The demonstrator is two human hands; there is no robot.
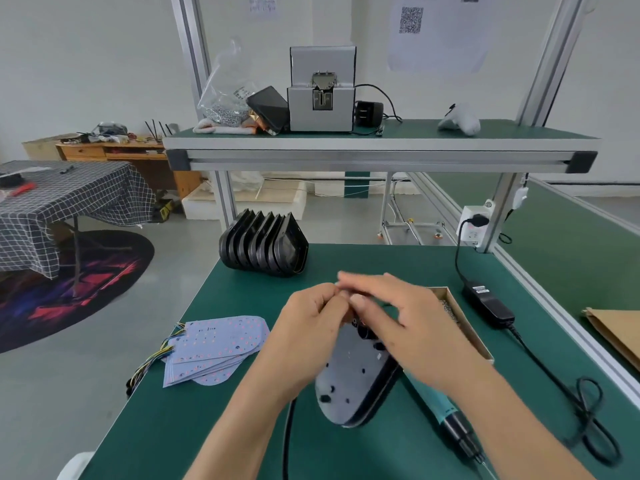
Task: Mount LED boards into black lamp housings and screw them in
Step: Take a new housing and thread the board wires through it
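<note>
Here we are seating an LED board (353, 372) into a black lamp housing (375, 398), which lies on the green bench (214, 420) directly under both hands. Our left hand (308, 327) curls its fingers at the far end of the board, and our right hand (398, 320) comes over from the other side with thumb and fingers meeting the left at the same spot. Both seem to pinch something small there; whether it is a wire, a tab or the board's edge, we cannot tell, as the fingers hide it.

To do this well, we would keep the board flat in the shell and line up its holes with the posts before letting go. Any wires at the far end should be tucked clear so nothing gets trapped beneath.

The electric screwdriver (440, 407) lies just under our right wrist, within easy reach. The box of screws (460, 320) sits just beyond the right hand. More LED boards (218, 348) are stacked well to the left of the left hand, and the empty housings (263, 244) stand beyond both hands.
</note>
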